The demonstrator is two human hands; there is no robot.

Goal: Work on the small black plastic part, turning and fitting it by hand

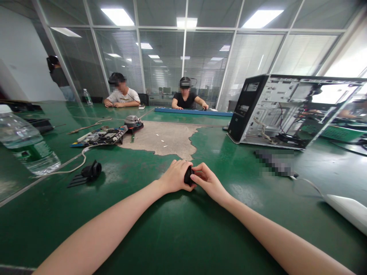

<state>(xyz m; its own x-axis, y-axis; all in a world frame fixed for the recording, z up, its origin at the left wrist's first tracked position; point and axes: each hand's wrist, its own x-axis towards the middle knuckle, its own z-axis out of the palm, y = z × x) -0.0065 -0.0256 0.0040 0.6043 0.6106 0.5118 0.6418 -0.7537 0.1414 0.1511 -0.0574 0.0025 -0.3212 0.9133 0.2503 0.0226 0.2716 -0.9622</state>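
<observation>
A small black part (pixel 188 176) is held between both hands, just above the green table (pixel 177 229) at the middle of the view. My left hand (pixel 175 176) wraps round it from the left, its fingers over the top and the thumb below. From the right, my right hand (pixel 207 181) pinches the same part between thumb and forefinger. Much of the part is covered by the fingers. Farther left on the table lies another black part (pixel 93 170) with a round end and thin prongs.
Left stand a water bottle (pixel 28 145) and a circuit board (pixel 100 136) with a cable. An open computer case (pixel 272 110) stands at the right, near a power bank-like white object (pixel 348 210). Two people (pixel 122 95) sit across the table, beyond a blue bar (pixel 192 111).
</observation>
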